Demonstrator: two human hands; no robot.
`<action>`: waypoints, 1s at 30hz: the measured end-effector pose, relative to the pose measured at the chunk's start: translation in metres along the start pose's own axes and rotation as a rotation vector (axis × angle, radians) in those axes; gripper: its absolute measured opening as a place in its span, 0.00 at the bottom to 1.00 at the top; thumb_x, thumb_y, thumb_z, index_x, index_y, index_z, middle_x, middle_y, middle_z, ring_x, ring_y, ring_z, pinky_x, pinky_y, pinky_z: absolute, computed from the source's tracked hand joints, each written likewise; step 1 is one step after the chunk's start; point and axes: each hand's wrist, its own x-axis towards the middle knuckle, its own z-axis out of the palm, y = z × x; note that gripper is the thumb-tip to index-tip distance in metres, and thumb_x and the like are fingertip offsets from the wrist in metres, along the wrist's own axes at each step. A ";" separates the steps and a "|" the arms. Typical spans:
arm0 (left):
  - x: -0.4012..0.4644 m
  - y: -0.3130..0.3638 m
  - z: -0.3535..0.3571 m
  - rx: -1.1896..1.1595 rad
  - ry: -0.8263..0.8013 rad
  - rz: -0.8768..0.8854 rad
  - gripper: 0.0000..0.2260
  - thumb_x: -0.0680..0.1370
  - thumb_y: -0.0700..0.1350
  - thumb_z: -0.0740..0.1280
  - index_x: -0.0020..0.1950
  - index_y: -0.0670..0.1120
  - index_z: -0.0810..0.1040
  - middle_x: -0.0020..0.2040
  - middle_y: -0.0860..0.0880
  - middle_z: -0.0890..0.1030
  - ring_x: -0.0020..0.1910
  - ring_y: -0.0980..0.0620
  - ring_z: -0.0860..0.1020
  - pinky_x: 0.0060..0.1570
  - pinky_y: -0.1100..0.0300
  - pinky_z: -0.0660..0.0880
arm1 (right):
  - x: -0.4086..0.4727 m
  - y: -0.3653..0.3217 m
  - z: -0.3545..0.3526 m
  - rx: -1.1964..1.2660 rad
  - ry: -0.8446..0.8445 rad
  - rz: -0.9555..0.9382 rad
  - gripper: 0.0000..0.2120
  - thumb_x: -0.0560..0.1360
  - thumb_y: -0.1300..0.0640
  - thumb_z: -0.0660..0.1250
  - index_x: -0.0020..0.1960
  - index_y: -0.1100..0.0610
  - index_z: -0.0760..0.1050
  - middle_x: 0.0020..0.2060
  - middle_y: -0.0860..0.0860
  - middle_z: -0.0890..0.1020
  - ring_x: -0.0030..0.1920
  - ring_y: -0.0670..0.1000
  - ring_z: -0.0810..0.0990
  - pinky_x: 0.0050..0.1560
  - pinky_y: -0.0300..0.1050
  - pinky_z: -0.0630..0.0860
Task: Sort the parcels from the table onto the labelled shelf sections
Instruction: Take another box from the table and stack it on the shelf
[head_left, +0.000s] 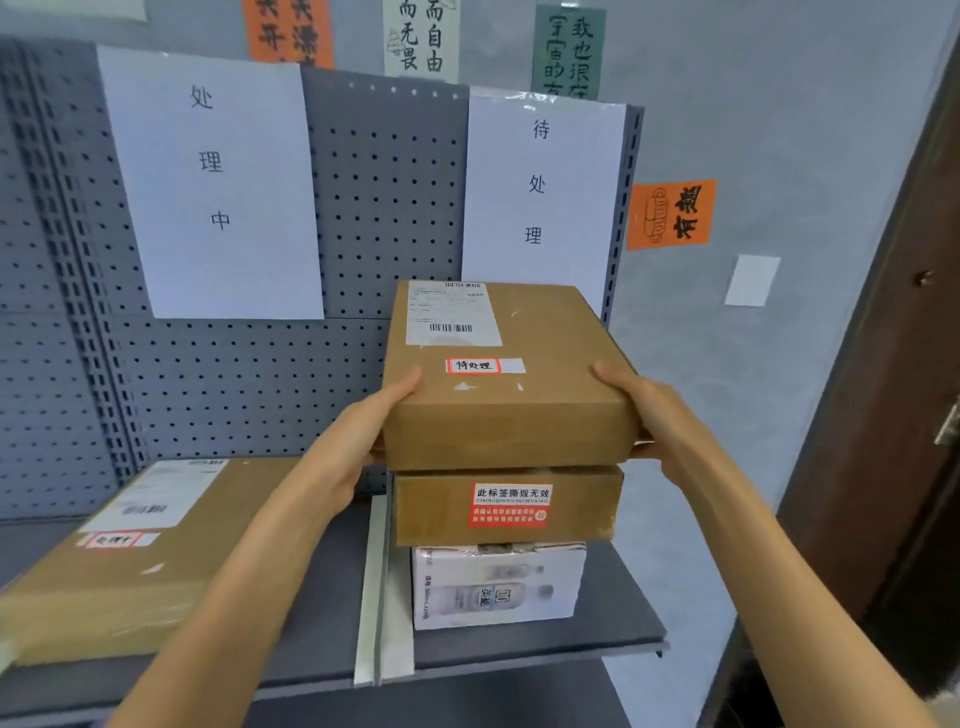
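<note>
With our left hand (374, 421) and right hand (641, 410) clasping opposite ends, we settle the flat brown cardboard parcel (506, 374) squarely atop the two-box stack (506, 545), because its red-bordered sticker (472, 365) matches the right-hand white paper sign (540, 192).

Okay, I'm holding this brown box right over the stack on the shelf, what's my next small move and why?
Probably lower the top brown box squarely onto the brown box below and let go. Its red tag matches the right-hand sign, and both your left hand and right hand grip its sides.
</note>
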 end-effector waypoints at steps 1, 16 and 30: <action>0.002 -0.001 0.002 0.002 0.002 -0.006 0.29 0.63 0.69 0.67 0.57 0.54 0.78 0.52 0.50 0.82 0.52 0.50 0.79 0.54 0.53 0.75 | 0.004 0.002 -0.001 -0.004 -0.011 0.016 0.24 0.70 0.37 0.70 0.57 0.51 0.74 0.46 0.48 0.80 0.46 0.51 0.80 0.37 0.46 0.75; 0.027 -0.017 0.011 0.034 0.179 -0.051 0.14 0.71 0.65 0.66 0.49 0.57 0.76 0.47 0.52 0.82 0.47 0.52 0.79 0.40 0.58 0.73 | 0.045 0.020 0.004 -0.057 -0.086 0.064 0.22 0.73 0.39 0.68 0.58 0.52 0.68 0.45 0.47 0.77 0.42 0.47 0.75 0.34 0.44 0.71; 0.029 -0.011 0.012 0.071 0.239 -0.073 0.20 0.70 0.67 0.67 0.49 0.53 0.78 0.48 0.49 0.82 0.50 0.49 0.80 0.51 0.52 0.77 | 0.053 0.022 0.000 0.015 -0.091 0.034 0.16 0.73 0.41 0.69 0.51 0.52 0.73 0.45 0.47 0.77 0.44 0.48 0.77 0.40 0.45 0.72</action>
